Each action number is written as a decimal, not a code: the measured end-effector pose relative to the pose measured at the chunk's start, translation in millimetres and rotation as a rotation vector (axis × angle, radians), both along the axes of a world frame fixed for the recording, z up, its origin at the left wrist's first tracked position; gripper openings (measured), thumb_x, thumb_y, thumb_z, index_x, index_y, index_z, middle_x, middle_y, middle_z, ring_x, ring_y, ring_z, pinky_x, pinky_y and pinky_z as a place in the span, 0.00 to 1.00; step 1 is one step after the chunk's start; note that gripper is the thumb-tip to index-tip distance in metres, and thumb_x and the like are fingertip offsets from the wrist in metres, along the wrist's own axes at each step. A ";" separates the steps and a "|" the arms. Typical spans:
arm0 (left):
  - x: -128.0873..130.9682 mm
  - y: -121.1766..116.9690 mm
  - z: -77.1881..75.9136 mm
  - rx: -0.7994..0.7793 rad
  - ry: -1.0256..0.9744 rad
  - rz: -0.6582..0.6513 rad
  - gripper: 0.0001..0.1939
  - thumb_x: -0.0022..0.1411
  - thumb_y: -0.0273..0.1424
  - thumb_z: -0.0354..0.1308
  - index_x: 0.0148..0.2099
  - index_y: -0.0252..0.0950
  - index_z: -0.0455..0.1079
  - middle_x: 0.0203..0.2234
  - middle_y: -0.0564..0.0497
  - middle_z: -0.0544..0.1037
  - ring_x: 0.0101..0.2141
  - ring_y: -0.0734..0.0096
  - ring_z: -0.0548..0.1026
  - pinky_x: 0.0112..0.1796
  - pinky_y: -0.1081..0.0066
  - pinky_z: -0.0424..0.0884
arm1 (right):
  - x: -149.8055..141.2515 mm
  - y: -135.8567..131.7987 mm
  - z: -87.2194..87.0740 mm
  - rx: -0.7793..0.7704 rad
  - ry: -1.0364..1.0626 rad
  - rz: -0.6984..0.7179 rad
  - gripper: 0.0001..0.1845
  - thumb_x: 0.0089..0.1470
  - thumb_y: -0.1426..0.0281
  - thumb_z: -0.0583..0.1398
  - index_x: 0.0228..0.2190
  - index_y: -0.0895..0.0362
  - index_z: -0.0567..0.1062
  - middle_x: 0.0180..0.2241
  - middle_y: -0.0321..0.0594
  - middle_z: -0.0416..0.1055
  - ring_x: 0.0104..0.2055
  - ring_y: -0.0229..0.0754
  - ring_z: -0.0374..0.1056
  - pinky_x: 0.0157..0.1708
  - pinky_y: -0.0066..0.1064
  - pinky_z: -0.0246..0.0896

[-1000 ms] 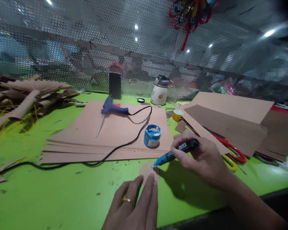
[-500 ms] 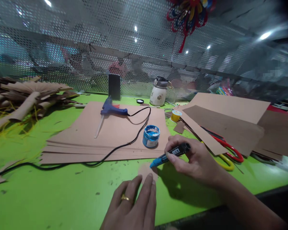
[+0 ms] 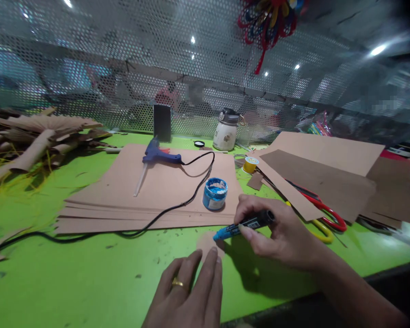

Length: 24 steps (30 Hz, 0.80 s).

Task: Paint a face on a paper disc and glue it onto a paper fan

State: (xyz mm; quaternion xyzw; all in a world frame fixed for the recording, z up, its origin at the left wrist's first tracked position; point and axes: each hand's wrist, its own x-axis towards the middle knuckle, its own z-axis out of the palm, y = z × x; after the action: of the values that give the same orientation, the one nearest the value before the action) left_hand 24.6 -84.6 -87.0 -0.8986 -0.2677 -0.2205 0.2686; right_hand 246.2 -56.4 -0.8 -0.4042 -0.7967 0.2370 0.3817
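My right hand [image 3: 276,230] grips a black marker with a blue tip [image 3: 244,224], its tip touching a small round piece of brown card [image 3: 207,241] on the green table [image 3: 89,273]. My left hand [image 3: 187,294], with a gold ring, lies flat with its fingers stretched out, and the fingertips press on the near edge of that card piece. An open pot of blue paint [image 3: 215,193] stands just beyond the marker on a stack of brown card sheets [image 3: 150,191].
A blue glue gun [image 3: 160,156] with a black cord [image 3: 130,230] lies on the stack. Red and yellow scissors [image 3: 323,218], more card sheets [image 3: 328,168], a yellow spool [image 3: 250,164] and a white jar [image 3: 226,130] sit right. Rolled card [image 3: 37,132] is piled left. A perforated metal screen [image 3: 123,59] stands behind.
The marker has slid a little to the left over the card piece and now lies flatter. My left hand has barely moved.
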 end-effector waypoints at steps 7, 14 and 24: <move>-1.2 -0.3 -1.4 -0.011 -0.012 0.000 0.31 0.64 0.53 0.48 0.56 0.34 0.69 0.53 0.48 0.73 0.49 0.54 0.69 0.46 0.60 0.62 | -0.1 1.3 -1.7 -0.038 0.023 0.004 0.08 0.48 0.81 0.58 0.30 0.58 0.71 0.27 0.34 0.66 0.28 0.34 0.62 0.28 0.25 0.60; -1.9 -0.1 -0.6 -0.016 -0.002 -0.003 0.29 0.64 0.51 0.49 0.56 0.35 0.69 0.53 0.49 0.73 0.48 0.56 0.70 0.46 0.61 0.63 | -0.6 1.9 -1.3 -0.043 0.039 0.000 0.07 0.48 0.80 0.58 0.29 0.58 0.71 0.26 0.34 0.65 0.27 0.34 0.62 0.28 0.25 0.60; -0.6 0.5 -1.0 0.004 -0.022 -0.011 0.32 0.64 0.54 0.46 0.55 0.35 0.69 0.52 0.48 0.74 0.48 0.56 0.70 0.46 0.61 0.63 | -1.1 1.6 -1.9 -0.087 0.060 -0.003 0.06 0.49 0.80 0.58 0.29 0.57 0.70 0.26 0.34 0.66 0.27 0.34 0.62 0.28 0.26 0.60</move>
State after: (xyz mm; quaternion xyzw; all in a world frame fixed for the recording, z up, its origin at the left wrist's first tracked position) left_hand 24.0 -84.1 -87.9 -0.8971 -0.2650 -0.2325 0.2664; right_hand 245.1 -54.8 -2.6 -0.4145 -0.7732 0.2827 0.3880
